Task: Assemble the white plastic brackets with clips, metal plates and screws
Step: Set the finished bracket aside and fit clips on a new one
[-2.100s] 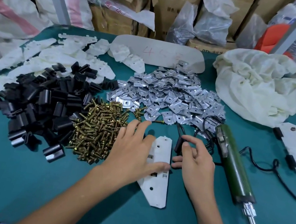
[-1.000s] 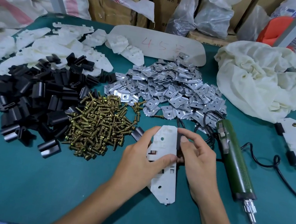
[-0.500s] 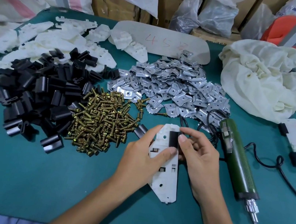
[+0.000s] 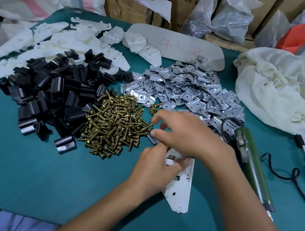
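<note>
The white bracket (image 4: 181,190) rests on the green surface (image 4: 41,168) at near centre, its upper end gripped by the left hand (image 4: 156,172), fingers curled over it. The right hand (image 4: 190,136) crosses above it to the edge of the brass screws (image 4: 114,127); its fingers are bent, and whether they pinch anything cannot be told. Beyond lie the black clips (image 4: 51,96) and metal plates (image 4: 186,92)
</note>
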Motion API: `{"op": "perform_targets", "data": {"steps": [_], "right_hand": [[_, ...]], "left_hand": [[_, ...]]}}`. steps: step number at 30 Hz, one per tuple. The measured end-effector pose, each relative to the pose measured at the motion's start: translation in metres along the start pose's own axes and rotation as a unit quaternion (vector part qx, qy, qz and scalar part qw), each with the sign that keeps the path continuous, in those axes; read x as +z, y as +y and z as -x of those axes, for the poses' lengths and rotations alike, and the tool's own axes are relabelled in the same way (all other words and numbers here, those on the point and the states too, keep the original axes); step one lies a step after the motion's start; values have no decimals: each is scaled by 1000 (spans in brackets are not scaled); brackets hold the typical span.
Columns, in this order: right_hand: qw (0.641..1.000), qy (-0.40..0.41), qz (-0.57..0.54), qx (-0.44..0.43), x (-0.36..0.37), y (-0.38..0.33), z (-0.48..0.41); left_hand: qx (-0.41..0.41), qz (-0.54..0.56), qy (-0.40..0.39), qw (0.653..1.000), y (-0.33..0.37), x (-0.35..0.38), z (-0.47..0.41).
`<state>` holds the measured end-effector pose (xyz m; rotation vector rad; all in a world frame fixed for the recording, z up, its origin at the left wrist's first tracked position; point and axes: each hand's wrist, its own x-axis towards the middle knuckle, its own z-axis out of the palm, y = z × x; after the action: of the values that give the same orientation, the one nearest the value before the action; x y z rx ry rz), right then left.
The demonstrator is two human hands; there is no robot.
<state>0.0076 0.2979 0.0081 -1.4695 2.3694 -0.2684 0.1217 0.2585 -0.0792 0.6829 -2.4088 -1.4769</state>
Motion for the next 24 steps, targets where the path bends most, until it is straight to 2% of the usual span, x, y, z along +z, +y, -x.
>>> {"op": "perform_targets", "data": {"steps": [2, 5, 9, 11, 13, 16, 18, 20, 22, 24], "right_hand": [[995, -67, 72, 19, -2, -6, -22], [985, -120, 121, 41, -7, -6, -45], [981, -172, 77, 43, -12, 0, -55], [987, -154, 38, 35, -19, 4, -51], [995, -99, -3, 29, -33, 12, -40], [987, 48, -151, 33, -49, 33, -9], [939, 150, -308, 19, -48, 45, 21], [863, 210, -459, 24, -35, 49, 54], [802, 233, -546, 64, -9, 52, 80], [770, 236, -580, 120, 22, 53, 95]], "left_hand": [[2, 2, 2, 1000, 1, -1, 2], [17, -21, 1, 1000, 4, -2, 3], [19, -19, 7, 1000, 3, -2, 3], [19, -18, 3, 1000, 2, -1, 2], [2, -3, -3, 1000, 0, 0, 2], [-9, 104, -8, 994, -2, -1, -1], [-18, 189, 3, 982, -1, -5, -4], [-23, 237, 24, 971, 0, -10, -10], [-32, 255, 40, 965, 2, -15, -17], [-47, 263, 49, 962, 2, -15, -22]]}}
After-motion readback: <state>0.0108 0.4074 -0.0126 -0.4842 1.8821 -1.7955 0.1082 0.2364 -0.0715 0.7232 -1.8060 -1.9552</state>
